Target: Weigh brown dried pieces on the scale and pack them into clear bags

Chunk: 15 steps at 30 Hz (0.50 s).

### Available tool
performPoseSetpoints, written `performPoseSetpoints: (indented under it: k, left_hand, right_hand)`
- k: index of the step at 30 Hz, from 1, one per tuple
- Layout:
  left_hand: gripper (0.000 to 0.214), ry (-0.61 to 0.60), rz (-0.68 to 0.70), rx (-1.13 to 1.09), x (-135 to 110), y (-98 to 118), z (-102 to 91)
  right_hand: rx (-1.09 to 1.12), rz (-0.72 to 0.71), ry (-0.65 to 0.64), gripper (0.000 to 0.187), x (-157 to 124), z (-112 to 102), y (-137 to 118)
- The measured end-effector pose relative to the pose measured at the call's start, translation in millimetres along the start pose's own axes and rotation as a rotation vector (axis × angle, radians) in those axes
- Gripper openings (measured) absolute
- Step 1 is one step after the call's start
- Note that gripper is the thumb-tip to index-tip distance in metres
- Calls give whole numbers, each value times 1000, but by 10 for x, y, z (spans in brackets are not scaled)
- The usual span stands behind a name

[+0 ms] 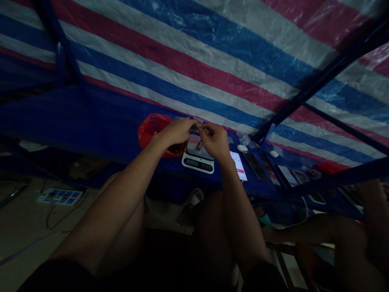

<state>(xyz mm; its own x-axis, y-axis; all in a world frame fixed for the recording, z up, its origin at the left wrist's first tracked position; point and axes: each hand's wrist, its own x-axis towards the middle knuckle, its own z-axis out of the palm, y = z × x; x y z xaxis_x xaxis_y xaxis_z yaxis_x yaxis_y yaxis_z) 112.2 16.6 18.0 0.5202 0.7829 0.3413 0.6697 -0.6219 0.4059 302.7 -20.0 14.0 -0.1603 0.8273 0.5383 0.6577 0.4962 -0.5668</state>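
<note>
My left hand [178,130] and my right hand [214,140] meet above a small white digital scale [198,162] on a blue table [170,178]. Both hands are pinched together on a small pale item between their fingertips; it is too small and dim to name. A red plastic bag [150,127] lies just left of the scale, partly behind my left wrist. Something small rests on the scale's platform, half hidden by my right hand.
Phones [255,165] and small white pieces [242,148] lie along the table to the right. A striped red, white and blue tarp [194,52] hangs behind. Blue metal bars [310,87] cross at right. A power strip [59,196] sits on the floor. Another person's arm [349,235] shows at lower right.
</note>
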Motion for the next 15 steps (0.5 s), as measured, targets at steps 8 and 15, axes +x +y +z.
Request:
performPoseSetpoints:
  k: [8, 15]
  left_hand:
    - [23, -574, -276, 132, -373, 83, -235]
    - [10, -547, -310, 183, -389, 89, -195]
  right_hand:
    - [-218, 27, -263, 22, -40, 29, -119]
    - [-573, -130, -612, 24, -54, 184, -360]
